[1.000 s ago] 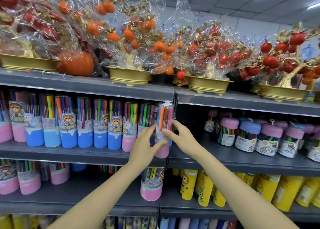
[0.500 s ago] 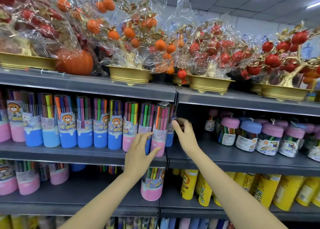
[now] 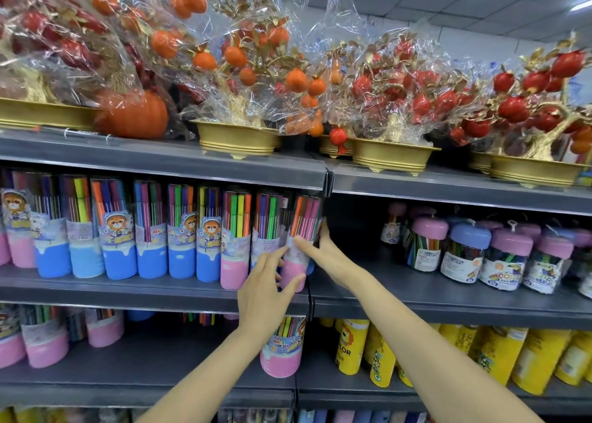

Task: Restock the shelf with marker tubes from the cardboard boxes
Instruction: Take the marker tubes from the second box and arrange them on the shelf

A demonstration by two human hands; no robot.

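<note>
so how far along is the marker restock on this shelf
Done: the middle shelf holds a full row of marker tubes up to its right end. In hand: the pink-based tube at that end stands on the shelf, the left hand touching its base and the right hand holding its right side. Left: the lower shelf shows gaps between tubes. No cardboard boxes are in view.

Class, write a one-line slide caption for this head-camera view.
Both hands, left hand and right hand, steady a pink-based marker tube at the row's right end on the middle shelf.
</note>
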